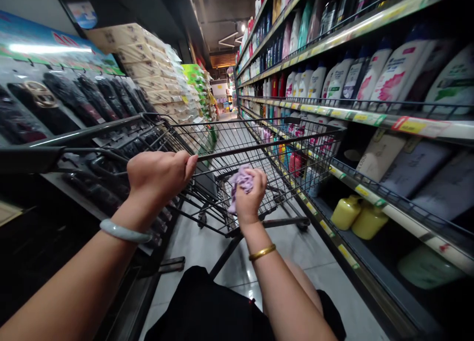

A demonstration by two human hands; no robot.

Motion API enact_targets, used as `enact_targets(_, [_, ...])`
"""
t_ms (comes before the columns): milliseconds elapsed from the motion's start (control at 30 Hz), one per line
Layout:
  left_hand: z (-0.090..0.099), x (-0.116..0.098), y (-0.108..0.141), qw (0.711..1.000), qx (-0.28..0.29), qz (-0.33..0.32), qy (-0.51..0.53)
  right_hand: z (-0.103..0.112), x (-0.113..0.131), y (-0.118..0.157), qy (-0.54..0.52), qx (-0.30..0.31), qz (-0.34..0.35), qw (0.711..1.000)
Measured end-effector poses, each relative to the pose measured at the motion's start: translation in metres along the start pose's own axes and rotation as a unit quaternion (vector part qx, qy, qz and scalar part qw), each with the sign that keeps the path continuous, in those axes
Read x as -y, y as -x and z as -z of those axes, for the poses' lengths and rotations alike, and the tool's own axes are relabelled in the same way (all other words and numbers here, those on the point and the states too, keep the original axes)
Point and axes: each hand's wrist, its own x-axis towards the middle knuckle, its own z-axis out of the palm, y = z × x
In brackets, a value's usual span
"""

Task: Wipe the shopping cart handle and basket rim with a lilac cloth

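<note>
A dark wire shopping cart stands tilted across the aisle in front of me. My left hand is closed around a bar of the cart's frame at its near left side. A crumpled light purple cloth is bunched in my right hand, its fingers wrapped round it. That hand is at the near side of the basket, and I cannot tell whether the cloth touches the wires. A pale bangle sits on my left wrist and a gold one on my right.
Shelves with shampoo bottles and yellow pump bottles run along the right. On the left hang packaged dark goods, with stacked beige packs beyond. Grey floor tiles lie beneath the cart; the aisle stretches ahead.
</note>
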Motion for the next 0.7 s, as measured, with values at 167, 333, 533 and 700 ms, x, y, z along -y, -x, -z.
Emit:
enact_targets(167, [-0.005,-0.003,0.0,0.999,-0.045,-0.005,-0.006,-0.005,0.01,0.017,0.0,0.135,0.094,0.986])
enact_targets(333, [0.001,-0.002,-0.001,0.999,-0.032,0.009,-0.005,0.005,-0.011,-0.009,0.001,0.027,-0.005,1.0])
enact_targets(533, [0.022,-0.027,-0.033,0.997,-0.005,-0.006,0.074,-0.011,0.013,0.024,0.02,0.149,0.082,0.985])
enact_targets(700, [0.019,-0.057,-0.069,0.981,0.115,-0.065,0.139,-0.01,0.007,0.019,0.055,0.169,0.114,0.977])
